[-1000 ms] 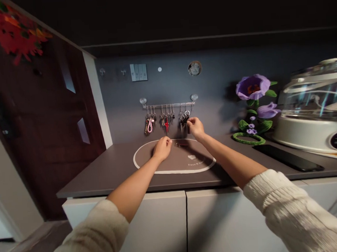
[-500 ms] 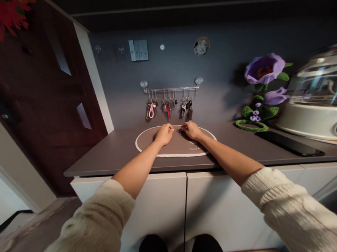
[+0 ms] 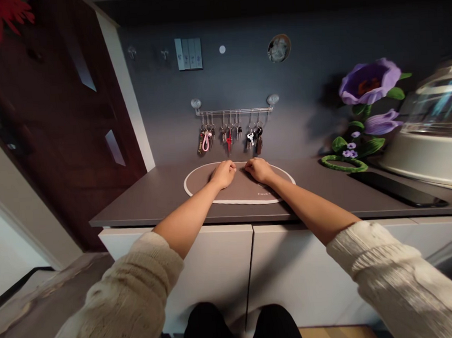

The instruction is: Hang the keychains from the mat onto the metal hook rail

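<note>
My left hand (image 3: 225, 174) rests over the oval brown mat (image 3: 200, 187), its fingers curled closed; whatever they may hold is hidden. Just right of it, my right hand (image 3: 260, 170) is low over the mat with fingers pinched together. A key ring with a dark fob, seen there earlier, is now covered by this hand. Behind both hands, several bunches of keys (image 3: 251, 138) hang from hooks on a clear rail (image 3: 233, 111). One bunch carries a pink loop (image 3: 205, 141), another a red piece (image 3: 229, 140).
A purple fabric flower (image 3: 370, 83) on a green ring base, a black phone (image 3: 399, 189) and a white appliance with a clear lid (image 3: 431, 151) stand to the right on the counter (image 3: 136, 200). White cabinet doors (image 3: 213, 272) are below; a dark red door (image 3: 76, 163) is left.
My right hand has come down from the hanging keys to the key ring on the mat, beside my left hand. A dark fob now hangs at the rail's right end. The view has tilted downward.
</note>
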`<act>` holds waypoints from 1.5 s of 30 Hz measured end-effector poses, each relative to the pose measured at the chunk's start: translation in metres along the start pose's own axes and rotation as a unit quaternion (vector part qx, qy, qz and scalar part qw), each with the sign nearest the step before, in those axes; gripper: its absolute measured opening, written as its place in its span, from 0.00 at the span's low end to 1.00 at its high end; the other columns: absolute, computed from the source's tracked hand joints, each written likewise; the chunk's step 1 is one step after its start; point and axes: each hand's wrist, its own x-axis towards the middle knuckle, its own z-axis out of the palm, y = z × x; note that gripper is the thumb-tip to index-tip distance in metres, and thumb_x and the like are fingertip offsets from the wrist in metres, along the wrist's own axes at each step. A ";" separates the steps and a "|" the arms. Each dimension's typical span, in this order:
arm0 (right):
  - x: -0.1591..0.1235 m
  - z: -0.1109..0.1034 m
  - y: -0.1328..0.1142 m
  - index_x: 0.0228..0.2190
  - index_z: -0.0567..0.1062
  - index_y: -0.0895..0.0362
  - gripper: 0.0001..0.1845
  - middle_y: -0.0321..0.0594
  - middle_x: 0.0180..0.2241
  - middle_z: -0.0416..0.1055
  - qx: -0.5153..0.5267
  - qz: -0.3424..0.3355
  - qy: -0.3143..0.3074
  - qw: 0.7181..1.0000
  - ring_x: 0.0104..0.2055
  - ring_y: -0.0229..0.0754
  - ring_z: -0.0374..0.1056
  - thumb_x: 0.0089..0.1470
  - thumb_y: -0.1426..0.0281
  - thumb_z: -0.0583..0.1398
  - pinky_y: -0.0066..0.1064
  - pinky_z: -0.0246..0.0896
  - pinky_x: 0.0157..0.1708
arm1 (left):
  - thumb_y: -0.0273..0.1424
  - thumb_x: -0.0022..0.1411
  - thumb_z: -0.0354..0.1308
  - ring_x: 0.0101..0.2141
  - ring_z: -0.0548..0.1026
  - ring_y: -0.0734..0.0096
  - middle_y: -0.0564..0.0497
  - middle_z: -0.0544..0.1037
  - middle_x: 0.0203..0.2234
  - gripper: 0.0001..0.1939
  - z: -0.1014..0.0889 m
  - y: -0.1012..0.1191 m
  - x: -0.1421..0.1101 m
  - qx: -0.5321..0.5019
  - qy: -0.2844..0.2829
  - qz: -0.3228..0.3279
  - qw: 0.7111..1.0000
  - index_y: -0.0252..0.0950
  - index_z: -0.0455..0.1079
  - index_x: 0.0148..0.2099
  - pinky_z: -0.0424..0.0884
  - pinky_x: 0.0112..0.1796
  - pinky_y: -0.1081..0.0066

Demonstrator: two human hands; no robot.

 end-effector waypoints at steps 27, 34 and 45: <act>-0.009 -0.015 -0.021 0.25 0.68 0.59 0.09 0.37 0.25 0.67 0.283 -0.064 0.054 0.956 0.28 0.35 0.60 0.51 0.68 0.52 0.26 0.53 0.32 | 0.26 0.56 0.49 0.29 0.68 0.74 0.51 0.72 0.26 0.06 -0.004 0.003 0.002 -0.121 0.055 0.025 0.991 0.33 0.65 0.30 0.64 0.35 0.72; -0.006 -0.007 -0.019 0.25 0.66 0.58 0.08 0.34 0.23 0.65 0.417 -0.020 0.011 0.909 0.25 0.34 0.59 0.47 0.66 0.55 0.27 0.54 0.30 | 0.26 0.55 0.48 0.27 0.68 0.76 0.53 0.71 0.24 0.05 -0.004 0.006 0.001 -0.213 0.066 -0.006 0.975 0.33 0.65 0.30 0.64 0.33 0.74; -0.003 -0.006 -0.012 0.26 0.65 0.58 0.09 0.34 0.26 0.62 0.448 -0.043 0.051 0.892 0.29 0.35 0.58 0.46 0.63 0.54 0.29 0.54 0.33 | 0.31 0.55 0.51 0.28 0.70 0.74 0.51 0.73 0.26 0.07 0.001 0.005 0.002 -0.221 0.086 -0.011 0.971 0.33 0.66 0.31 0.65 0.34 0.73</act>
